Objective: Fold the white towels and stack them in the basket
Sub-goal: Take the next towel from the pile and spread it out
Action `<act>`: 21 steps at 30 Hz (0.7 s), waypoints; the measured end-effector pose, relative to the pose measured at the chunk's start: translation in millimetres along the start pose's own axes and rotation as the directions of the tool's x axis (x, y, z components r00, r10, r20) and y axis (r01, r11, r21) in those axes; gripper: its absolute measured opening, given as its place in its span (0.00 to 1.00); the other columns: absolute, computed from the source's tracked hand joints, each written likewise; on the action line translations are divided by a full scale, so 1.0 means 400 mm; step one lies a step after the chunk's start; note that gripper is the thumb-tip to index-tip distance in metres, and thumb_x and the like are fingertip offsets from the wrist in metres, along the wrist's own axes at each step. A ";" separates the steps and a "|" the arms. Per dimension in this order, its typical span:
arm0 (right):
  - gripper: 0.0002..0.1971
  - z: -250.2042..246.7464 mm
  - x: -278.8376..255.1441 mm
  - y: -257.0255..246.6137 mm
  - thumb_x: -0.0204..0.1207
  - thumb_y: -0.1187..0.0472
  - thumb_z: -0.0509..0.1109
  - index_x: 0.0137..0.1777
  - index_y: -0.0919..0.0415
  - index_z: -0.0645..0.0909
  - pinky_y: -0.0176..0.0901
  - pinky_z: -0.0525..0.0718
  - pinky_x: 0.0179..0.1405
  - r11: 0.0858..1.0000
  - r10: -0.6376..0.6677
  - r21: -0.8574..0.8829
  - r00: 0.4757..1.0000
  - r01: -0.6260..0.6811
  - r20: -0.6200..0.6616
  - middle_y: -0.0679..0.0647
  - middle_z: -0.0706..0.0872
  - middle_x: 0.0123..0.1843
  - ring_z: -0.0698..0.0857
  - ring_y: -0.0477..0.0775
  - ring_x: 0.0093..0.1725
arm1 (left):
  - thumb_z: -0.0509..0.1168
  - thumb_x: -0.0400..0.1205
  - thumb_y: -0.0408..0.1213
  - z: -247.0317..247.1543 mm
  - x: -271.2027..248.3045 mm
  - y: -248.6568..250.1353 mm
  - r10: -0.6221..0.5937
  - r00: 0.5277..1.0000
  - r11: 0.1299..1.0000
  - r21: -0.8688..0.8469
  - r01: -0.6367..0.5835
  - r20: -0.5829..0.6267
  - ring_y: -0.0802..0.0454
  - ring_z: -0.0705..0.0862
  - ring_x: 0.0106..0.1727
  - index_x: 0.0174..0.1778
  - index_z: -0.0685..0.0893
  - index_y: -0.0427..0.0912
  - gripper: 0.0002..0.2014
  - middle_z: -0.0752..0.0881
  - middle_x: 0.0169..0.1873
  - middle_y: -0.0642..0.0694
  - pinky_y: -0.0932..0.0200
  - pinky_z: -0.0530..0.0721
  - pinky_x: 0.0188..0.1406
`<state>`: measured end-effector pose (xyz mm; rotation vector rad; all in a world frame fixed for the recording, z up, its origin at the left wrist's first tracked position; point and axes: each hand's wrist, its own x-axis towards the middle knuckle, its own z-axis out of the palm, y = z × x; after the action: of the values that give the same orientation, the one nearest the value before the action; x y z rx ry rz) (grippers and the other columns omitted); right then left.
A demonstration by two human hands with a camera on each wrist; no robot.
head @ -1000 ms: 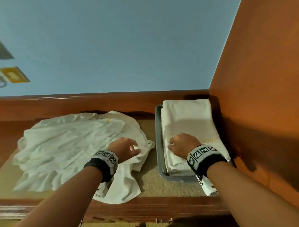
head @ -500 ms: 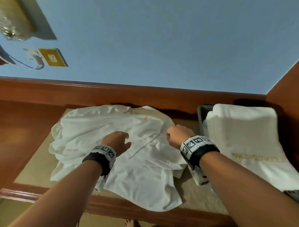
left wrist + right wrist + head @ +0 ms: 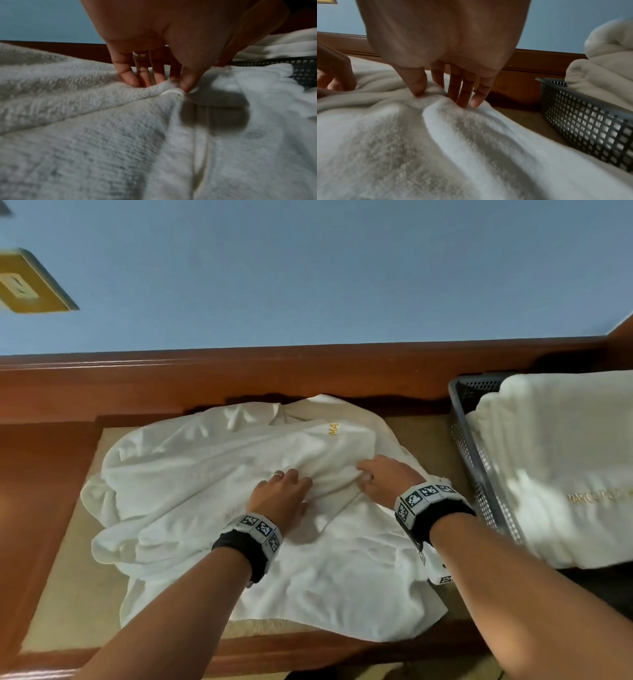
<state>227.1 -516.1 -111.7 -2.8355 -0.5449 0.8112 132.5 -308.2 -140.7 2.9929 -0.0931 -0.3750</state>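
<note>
**Head view: one towel pinched up for folding, a stack already in the basket**

Head view showed both hands set down on the loose towels [image 3: 191, 484] heaped on the wooden shelf [image 3: 44, 474]. A ridge of cloth was pinched between thumb and fingers of the left hand [image 3: 281, 494], as the left wrist view made plain at the thumb tip. Just to its right, another gather of the same heap was pinched by the right hand [image 3: 383, 479], thumb on one side and fingers on the other.

Further right of the right hand, the grey mesh basket [image 3: 469, 446] was seen, with folded towels [image 3: 555, 460] stacked in it well above its rim. That part was judged done. How many towels lay in the heap could not be told. The work left was judged to be lifting the pinched towel free, folding it, stacking it on the pile, and doing likewise with whatever remained.
</note>
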 end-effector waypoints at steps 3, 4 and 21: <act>0.19 0.006 0.015 -0.005 0.81 0.56 0.60 0.71 0.54 0.78 0.50 0.78 0.66 0.998 -0.005 0.068 0.999 0.007 -0.033 0.54 0.79 0.66 0.80 0.58 0.66 | 0.75 0.71 0.30 0.011 0.005 -0.021 0.046 0.998 0.999 0.017 -0.045 -0.045 0.39 0.85 0.43 0.46 0.84 0.45 0.11 0.83 0.40 0.46 0.53 0.72 0.27; 0.20 0.006 0.016 -0.007 0.80 0.58 0.61 0.71 0.54 0.78 0.49 0.77 0.67 0.997 -0.004 0.082 0.999 0.006 -0.032 0.54 0.79 0.67 0.79 0.57 0.67 | 0.72 0.73 0.29 0.007 0.006 -0.022 0.047 0.997 0.999 -0.009 -0.047 -0.054 0.40 0.85 0.44 0.46 0.83 0.45 0.10 0.83 0.41 0.46 0.54 0.70 0.28; 0.07 0.063 -0.074 -0.055 0.76 0.55 0.69 0.40 0.56 0.83 0.50 0.82 0.49 0.969 0.134 0.229 0.975 -0.091 -0.179 0.56 0.85 0.45 0.84 0.63 0.49 | 0.60 0.88 0.45 0.032 -0.274 0.049 -0.183 0.983 0.916 -0.360 0.176 0.014 0.45 0.82 0.37 0.51 0.77 0.50 0.04 0.83 0.38 0.50 0.55 0.75 0.34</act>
<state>183.5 -506.2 -113.6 -2.7169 -0.2510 0.5628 22.3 -320.8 -124.0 2.6442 0.2305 -0.3380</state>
